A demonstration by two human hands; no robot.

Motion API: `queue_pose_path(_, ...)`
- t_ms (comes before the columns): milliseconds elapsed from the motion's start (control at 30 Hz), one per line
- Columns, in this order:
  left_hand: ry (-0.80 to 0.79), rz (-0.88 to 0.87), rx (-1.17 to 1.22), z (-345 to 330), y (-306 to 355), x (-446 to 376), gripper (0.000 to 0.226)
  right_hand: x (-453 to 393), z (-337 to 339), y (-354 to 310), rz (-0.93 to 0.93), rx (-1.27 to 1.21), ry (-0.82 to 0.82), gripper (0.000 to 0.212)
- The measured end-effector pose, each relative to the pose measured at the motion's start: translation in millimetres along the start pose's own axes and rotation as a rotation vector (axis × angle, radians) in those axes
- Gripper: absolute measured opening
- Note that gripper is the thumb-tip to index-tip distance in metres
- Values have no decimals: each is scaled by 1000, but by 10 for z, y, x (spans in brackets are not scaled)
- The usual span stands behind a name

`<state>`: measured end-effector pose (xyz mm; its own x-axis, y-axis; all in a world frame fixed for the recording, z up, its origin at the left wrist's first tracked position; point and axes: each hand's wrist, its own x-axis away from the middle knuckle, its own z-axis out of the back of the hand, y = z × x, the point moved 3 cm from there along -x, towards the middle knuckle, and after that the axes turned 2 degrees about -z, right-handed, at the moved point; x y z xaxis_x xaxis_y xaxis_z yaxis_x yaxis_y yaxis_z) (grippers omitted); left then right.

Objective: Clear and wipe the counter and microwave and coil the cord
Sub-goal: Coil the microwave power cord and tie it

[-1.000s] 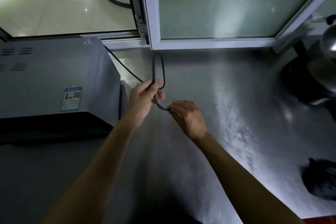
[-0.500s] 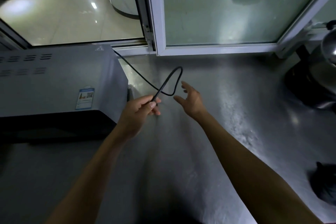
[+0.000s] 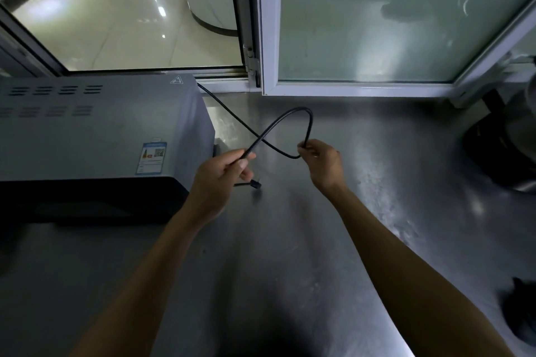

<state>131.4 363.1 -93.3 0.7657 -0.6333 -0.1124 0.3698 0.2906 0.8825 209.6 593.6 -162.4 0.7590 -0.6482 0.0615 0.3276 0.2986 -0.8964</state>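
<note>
A black power cord (image 3: 290,116) runs from behind the grey microwave (image 3: 95,130) on the left and forms one loop above the steel counter (image 3: 290,240). My left hand (image 3: 220,174) grips the cord where its strands cross. The plug (image 3: 255,183) hangs just below that hand. My right hand (image 3: 320,161) pinches the right side of the loop between thumb and fingers. Both hands are held above the counter, close to the microwave's right side.
A white-framed window (image 3: 269,38) stands along the back of the counter. A dark round appliance (image 3: 504,148) sits at the far right. A dark crumpled cloth (image 3: 519,310) lies at the lower right edge.
The right hand, open and off the cord half a second ago, now pinches the loop. The loop has widened to the right. The plug now shows below my left hand.
</note>
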Motion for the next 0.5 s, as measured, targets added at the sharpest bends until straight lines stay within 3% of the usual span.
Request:
queue_pose_path(167,47,-68,-5,-127,17,-214,27,165,420,-215,32,-63,71,11)
queue_pose_path(500,10,-278,-374,-359,-34,-945,32,375,864,-576,110,-159,91,15)
